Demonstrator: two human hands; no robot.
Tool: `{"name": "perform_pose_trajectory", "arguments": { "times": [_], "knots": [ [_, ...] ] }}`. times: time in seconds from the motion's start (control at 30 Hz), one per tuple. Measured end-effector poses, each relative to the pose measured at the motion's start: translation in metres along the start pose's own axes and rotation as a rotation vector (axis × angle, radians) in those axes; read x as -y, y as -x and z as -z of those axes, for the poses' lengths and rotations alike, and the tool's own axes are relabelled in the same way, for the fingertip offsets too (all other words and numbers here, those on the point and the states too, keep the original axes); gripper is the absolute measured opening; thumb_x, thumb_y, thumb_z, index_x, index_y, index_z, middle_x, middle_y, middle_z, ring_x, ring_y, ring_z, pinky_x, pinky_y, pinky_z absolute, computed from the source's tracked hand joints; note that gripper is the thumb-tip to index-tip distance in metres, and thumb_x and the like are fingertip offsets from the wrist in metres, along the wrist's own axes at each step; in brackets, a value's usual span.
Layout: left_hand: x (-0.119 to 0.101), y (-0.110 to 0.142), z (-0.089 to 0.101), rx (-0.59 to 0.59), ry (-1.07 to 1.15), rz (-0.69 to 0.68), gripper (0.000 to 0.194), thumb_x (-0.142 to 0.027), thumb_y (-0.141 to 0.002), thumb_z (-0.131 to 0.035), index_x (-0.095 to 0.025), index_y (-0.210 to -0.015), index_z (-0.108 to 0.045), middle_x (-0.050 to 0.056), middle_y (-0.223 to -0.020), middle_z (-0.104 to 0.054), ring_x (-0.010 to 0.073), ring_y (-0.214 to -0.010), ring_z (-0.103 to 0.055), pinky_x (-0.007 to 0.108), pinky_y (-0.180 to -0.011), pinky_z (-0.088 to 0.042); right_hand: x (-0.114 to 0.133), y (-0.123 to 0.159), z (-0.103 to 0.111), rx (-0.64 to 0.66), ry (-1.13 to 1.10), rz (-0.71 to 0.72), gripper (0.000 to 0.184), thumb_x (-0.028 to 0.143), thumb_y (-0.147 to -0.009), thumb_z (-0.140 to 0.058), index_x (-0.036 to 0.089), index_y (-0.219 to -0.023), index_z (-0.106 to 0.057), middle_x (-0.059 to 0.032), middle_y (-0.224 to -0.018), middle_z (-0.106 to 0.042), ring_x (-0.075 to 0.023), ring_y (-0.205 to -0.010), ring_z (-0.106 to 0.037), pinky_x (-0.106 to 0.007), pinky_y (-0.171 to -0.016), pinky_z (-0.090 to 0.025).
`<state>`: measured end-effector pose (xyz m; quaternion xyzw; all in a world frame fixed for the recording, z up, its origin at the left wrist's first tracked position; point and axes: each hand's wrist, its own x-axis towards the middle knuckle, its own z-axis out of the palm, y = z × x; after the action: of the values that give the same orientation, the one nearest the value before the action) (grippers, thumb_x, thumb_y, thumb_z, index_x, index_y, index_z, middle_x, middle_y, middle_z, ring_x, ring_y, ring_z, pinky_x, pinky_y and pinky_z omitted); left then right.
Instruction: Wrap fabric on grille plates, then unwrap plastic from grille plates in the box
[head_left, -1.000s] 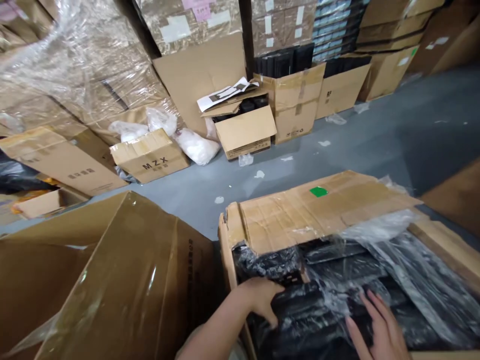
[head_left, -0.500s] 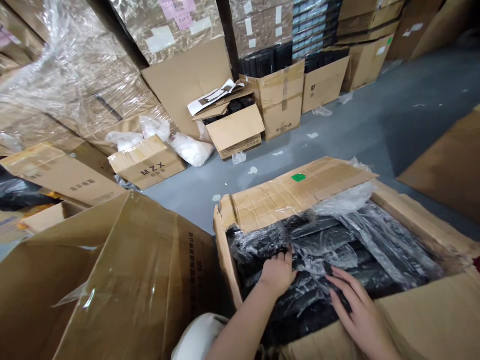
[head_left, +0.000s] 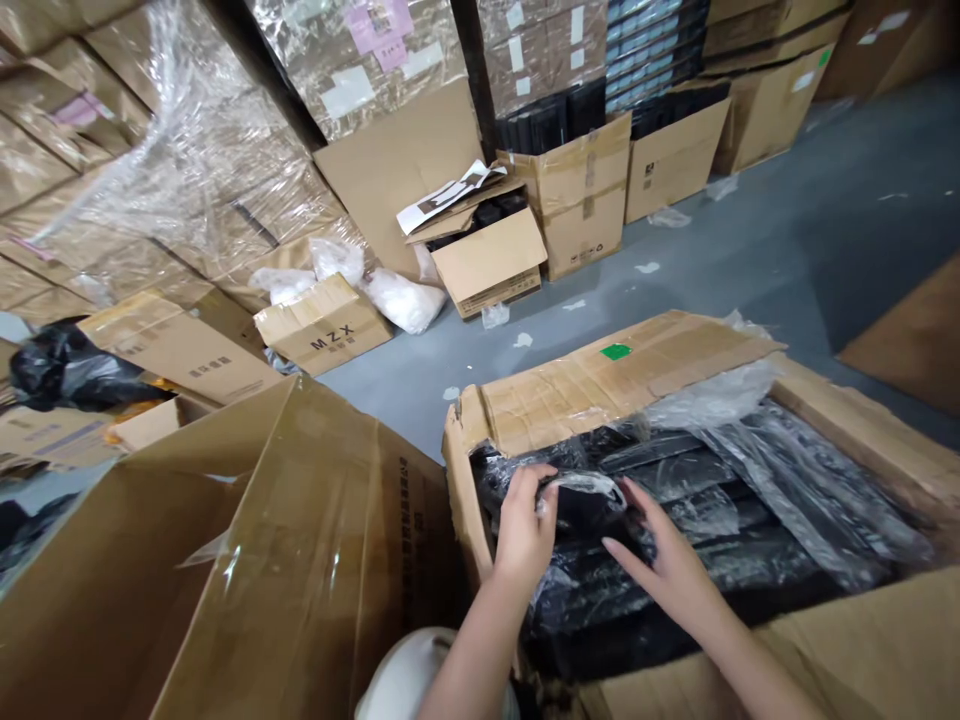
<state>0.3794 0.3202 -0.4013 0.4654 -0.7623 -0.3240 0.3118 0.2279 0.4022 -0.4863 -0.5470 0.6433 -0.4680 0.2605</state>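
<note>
In the head view, a black item in clear plastic wrap [head_left: 589, 508] is between my two hands, its wrap bunched along the top edge. My left hand [head_left: 525, 525] is closed on its left end, thumb and fingers curled at the plastic. At its right end my right hand [head_left: 660, 550] grips with the thumb in front and the fingers behind, partly hidden. Under and around it, more black plastic-wrapped pieces [head_left: 735, 530] lie in rows inside an open cardboard box [head_left: 559, 385] with a green sticker on its flap. The item's exact kind does not show.
A tall open carton [head_left: 315, 540] stands close on my left. Something white and rounded [head_left: 409, 675] is below my left forearm. Across the grey floor [head_left: 480, 350] are a carton marked MZX [head_left: 322, 325], open boxes with black contents [head_left: 574, 200] and film-wrapped stacks [head_left: 217, 130].
Both hands have risen slightly from the packed pieces and now hold a wrapped black item between them. The left hand shifted left and its fingers curled. The camera view turned a little left.
</note>
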Motion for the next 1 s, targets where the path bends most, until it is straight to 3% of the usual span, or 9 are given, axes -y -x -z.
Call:
{"name": "perform_pose_trajectory", "arguments": {
  "times": [0.17, 0.27, 0.37, 0.47, 0.57, 0.7, 0.83, 0.93, 1.0],
  "knots": [
    [-0.003, -0.006, 0.002, -0.033, 0.068, -0.019, 0.015, -0.024, -0.080, -0.045, -0.017, -0.073, -0.056, 0.005, -0.086, -0.058, 0.0149, -0.084, -0.054, 0.029, -0.078, -0.041, 0.011, -0.038, -0.019, 0.107, -0.070, -0.086, 0.035, 0.036, -0.076, -0.048, 0.020, -0.106, -0.055, -0.0078, -0.092, -0.066, -0.0243, -0.088, -0.060, -0.036, -0.077, -0.046],
    [-0.004, -0.007, 0.009, -0.043, 0.175, 0.007, 0.018, -0.028, -0.079, -0.046, -0.019, -0.092, -0.055, 0.008, -0.109, -0.053, 0.0173, -0.103, -0.049, 0.031, -0.086, -0.038, 0.012, -0.044, -0.020, -0.074, -0.159, -0.218, 0.024, 0.036, -0.071, -0.054, 0.019, -0.085, -0.063, -0.0092, -0.081, -0.068, -0.0275, -0.086, -0.060, -0.039, -0.078, -0.045],
    [0.003, -0.006, 0.019, -0.035, 0.251, 0.141, 0.052, -0.034, -0.072, -0.056, -0.021, -0.119, -0.037, 0.011, -0.125, -0.041, 0.0203, -0.114, -0.041, 0.033, -0.089, -0.036, 0.016, -0.042, -0.018, -0.373, -0.495, -0.436, 0.031, 0.037, -0.065, -0.062, 0.017, -0.088, -0.062, -0.0081, -0.089, -0.067, -0.0268, -0.089, -0.059, -0.040, -0.079, -0.045],
    [0.019, -0.004, 0.023, -0.032, 0.171, 0.369, 0.071, -0.036, -0.061, -0.065, -0.015, -0.122, -0.035, 0.015, -0.119, -0.046, 0.0238, -0.107, -0.046, 0.034, -0.085, -0.039, 0.029, -0.038, -0.018, -0.473, -0.951, -0.575, 0.040, 0.032, -0.062, -0.067, 0.020, -0.099, -0.057, -0.0026, -0.091, -0.067, -0.0227, -0.084, -0.061, -0.038, -0.073, -0.049],
    [0.030, -0.006, 0.023, -0.011, 0.144, 0.499, 0.055, -0.034, -0.062, -0.064, -0.011, -0.109, -0.047, 0.013, -0.099, -0.057, 0.0212, -0.085, -0.056, 0.030, -0.070, -0.043, 0.040, -0.035, -0.022, -0.481, -1.195, -0.677, 0.039, 0.026, -0.060, -0.069, 0.024, -0.097, -0.058, 0.0024, -0.086, -0.067, -0.0183, -0.080, -0.062, -0.033, -0.068, -0.052],
    [0.029, -0.010, 0.024, -0.066, 0.035, 0.381, 0.017, -0.030, -0.071, -0.052, -0.014, -0.073, -0.058, 0.003, -0.067, -0.060, 0.0147, -0.064, -0.055, 0.024, -0.059, -0.039, 0.039, -0.034, -0.026, -0.423, -1.325, -0.782, 0.029, 0.019, -0.058, -0.070, 0.022, -0.086, -0.061, 0.0040, -0.077, -0.067, -0.0141, -0.076, -0.062, -0.024, -0.065, -0.053],
    [0.021, -0.010, 0.029, -0.047, 0.018, 0.283, 0.019, -0.029, -0.073, -0.049, -0.015, -0.066, -0.058, 0.000, -0.058, -0.056, 0.0120, -0.056, -0.050, 0.022, -0.054, -0.037, 0.019, -0.037, -0.015, -0.440, -1.346, -0.741, 0.021, 0.017, -0.059, -0.067, 0.022, -0.079, -0.061, 0.0056, -0.072, -0.067, -0.0116, -0.073, -0.062, -0.021, -0.065, -0.052],
    [0.017, -0.010, 0.034, -0.007, -0.015, 0.204, 0.019, -0.028, -0.075, -0.046, -0.016, -0.068, -0.059, 0.001, -0.061, -0.057, 0.0125, -0.058, -0.051, 0.021, -0.056, -0.038, 0.005, -0.041, 0.000, -0.503, -1.323, -0.765, 0.019, 0.020, -0.059, -0.065, 0.024, -0.078, -0.061, 0.0078, -0.072, -0.067, -0.0113, -0.069, -0.062, -0.023, -0.062, -0.052],
    [0.015, -0.009, 0.036, -0.046, -0.094, 0.160, 0.018, -0.027, -0.076, -0.046, -0.017, -0.070, -0.059, 0.002, -0.066, -0.059, 0.0138, -0.063, -0.053, 0.023, -0.060, -0.038, 0.001, -0.042, 0.008, -0.496, -1.259, -0.799, 0.023, 0.019, -0.057, -0.067, 0.025, -0.077, -0.061, 0.0082, -0.072, -0.067, -0.0117, -0.064, -0.062, -0.024, -0.058, -0.052]
  ]
}}
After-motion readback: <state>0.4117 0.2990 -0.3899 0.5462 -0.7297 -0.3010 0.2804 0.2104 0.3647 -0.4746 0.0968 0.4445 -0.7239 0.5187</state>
